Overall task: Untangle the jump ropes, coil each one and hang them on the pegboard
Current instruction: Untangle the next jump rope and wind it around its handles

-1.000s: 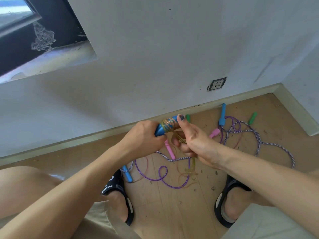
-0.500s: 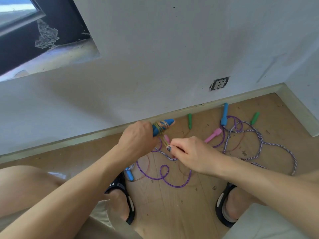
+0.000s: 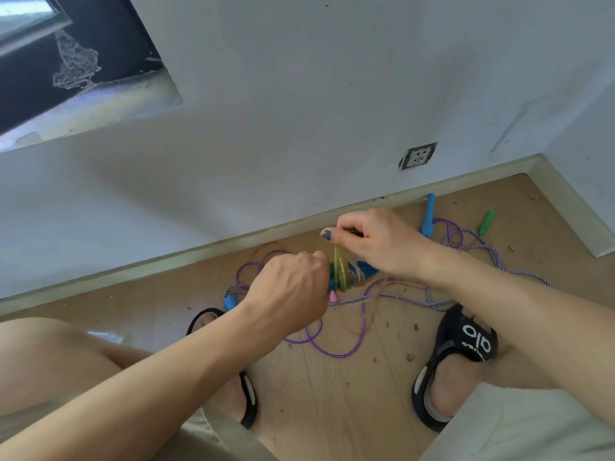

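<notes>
Wood-plank floor (image 3: 332, 410) meeting grey wall (image 3: 299, 128) at pale skirting, wall socket (image 3: 417, 156), left hand (image 3: 293, 291) gripping rope-wound blue handle (image 3: 364, 269), right hand (image 3: 376, 241) pinching yellow cord (image 3: 337, 264) above it, tangled jump ropes (image 3: 466, 261) on the floor between black slippers (image 3: 462, 354).

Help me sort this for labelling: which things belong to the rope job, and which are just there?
Job: left hand, right hand, blue handle wound with thin cord, purple rope, striped rope, green handle.
Just there: wall socket, sandals.
</notes>
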